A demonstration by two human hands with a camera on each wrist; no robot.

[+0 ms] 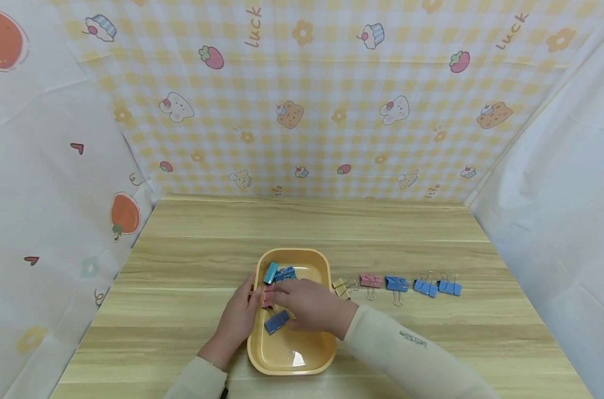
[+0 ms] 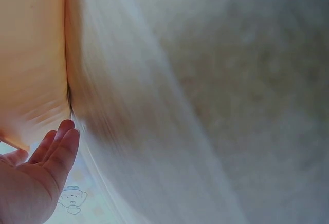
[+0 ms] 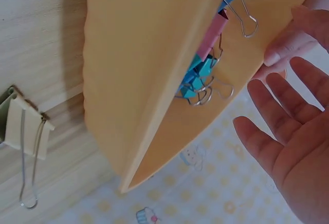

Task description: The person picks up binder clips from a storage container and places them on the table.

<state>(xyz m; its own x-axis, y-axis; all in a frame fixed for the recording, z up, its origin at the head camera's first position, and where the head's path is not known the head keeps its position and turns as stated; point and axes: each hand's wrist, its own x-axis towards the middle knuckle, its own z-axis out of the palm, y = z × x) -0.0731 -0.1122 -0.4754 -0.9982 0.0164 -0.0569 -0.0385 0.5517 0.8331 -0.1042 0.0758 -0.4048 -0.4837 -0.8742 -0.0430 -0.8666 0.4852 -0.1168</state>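
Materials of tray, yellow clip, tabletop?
Tray: likely plastic, smooth semi-gloss; rounded corners, bright reflection on its floor.
Yellow binder clip: probably painted sheet metal; thin, folded body. Its wire handles: bare-looking metal, silvery shine.
Tabletop: wood-look, low sheen; grain bands, real wood or laminate unclear.

L hand (image 1: 236, 315) at L wall of tray (image 1: 251, 348), R hand (image 1: 309, 305) over mid-tray: both block. Clips (image 1: 276, 322) clutter L side inside; room at near end. R of tray, clip row (image 1: 396, 283) in way; worktop (image 1: 382, 238) behind passable.
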